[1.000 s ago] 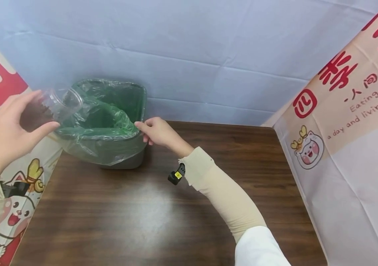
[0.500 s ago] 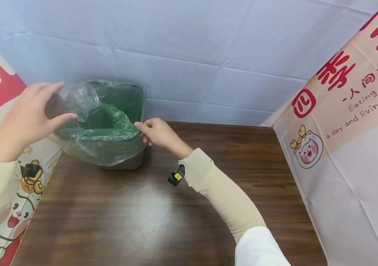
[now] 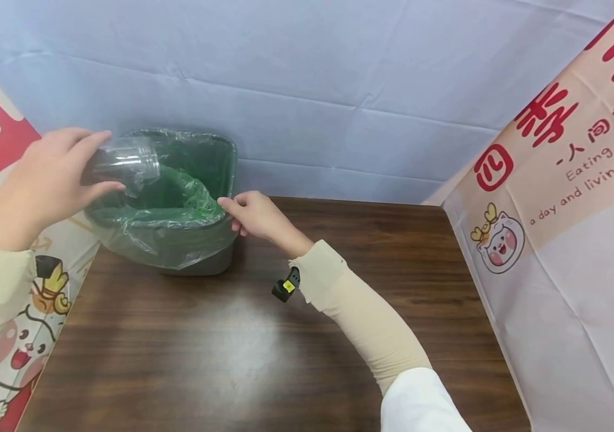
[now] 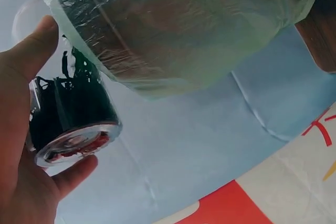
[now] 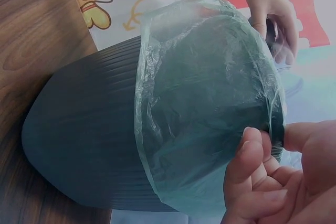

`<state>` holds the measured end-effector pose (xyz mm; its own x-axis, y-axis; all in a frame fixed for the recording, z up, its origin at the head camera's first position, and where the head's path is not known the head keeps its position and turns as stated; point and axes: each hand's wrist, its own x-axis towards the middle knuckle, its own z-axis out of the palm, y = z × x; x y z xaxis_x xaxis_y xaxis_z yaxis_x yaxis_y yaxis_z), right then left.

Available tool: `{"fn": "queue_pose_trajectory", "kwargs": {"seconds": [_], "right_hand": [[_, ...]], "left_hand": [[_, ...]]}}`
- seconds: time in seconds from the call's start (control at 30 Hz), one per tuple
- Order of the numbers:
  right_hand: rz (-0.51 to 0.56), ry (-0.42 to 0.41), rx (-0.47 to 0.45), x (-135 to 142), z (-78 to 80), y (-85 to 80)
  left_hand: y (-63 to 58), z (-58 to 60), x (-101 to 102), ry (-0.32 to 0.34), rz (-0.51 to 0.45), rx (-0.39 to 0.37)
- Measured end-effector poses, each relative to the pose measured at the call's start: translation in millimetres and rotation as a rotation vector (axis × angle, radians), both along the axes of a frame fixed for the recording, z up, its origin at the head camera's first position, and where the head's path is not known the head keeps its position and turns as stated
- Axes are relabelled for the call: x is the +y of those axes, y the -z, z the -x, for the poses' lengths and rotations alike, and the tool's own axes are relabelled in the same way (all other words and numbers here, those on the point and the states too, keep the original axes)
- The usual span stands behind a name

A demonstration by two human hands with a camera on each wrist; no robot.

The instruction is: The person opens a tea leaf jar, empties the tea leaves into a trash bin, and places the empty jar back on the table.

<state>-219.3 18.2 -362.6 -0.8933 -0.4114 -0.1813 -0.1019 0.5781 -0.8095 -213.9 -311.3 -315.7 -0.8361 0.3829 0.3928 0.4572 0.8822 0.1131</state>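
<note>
My left hand [image 3: 48, 180] grips a clear jar [image 3: 129, 159] on its side, its mouth pointing right above the bin's left rim. In the left wrist view, dark contents fill the jar [image 4: 73, 103] near its base. A translucent green bin liner [image 3: 161, 240] is folded over the rim of a dark ribbed trash bin [image 5: 94, 129]. At the bin's front right corner, my right hand [image 3: 255, 213] pinches the rim and liner between thumb and fingers. Inside the bin, the liner sags in a crumpled fold across the opening.
The bin stands at the back left of a dark wooden table [image 3: 285, 336]. A pale blue cloth [image 3: 312, 78] hangs behind it, and printed banners [image 3: 501, 240] close off both sides. A black wrist camera [image 3: 285, 288] hangs under the right sleeve.
My left hand has moved right with the jar, from beside the bin to over its opening. The jar has turned level, mouth to the right. The right hand has stayed in place.
</note>
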Motion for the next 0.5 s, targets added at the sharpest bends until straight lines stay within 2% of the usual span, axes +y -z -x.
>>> {"fn": "queue_pose_trajectory", "kwargs": {"seconds": [0.1, 0.3, 0.5], "right_hand": [[-0.002, 0.0, 0.001, 0.1, 0.4, 1.4], [-0.001, -0.001, 0.01, -0.1, 0.8, 1.1], [-0.007, 0.0, 0.021, -1.4, 0.8, 0.3]], "left_hand": [[2.2, 1.8, -0.1, 0.036, 0.018, 0.047], [5.2, 2.3, -1.2, 0.134, 0.037, 0.194], [6.4, 4.5, -2.9, 0.219, 0.044, 0.258]]}}
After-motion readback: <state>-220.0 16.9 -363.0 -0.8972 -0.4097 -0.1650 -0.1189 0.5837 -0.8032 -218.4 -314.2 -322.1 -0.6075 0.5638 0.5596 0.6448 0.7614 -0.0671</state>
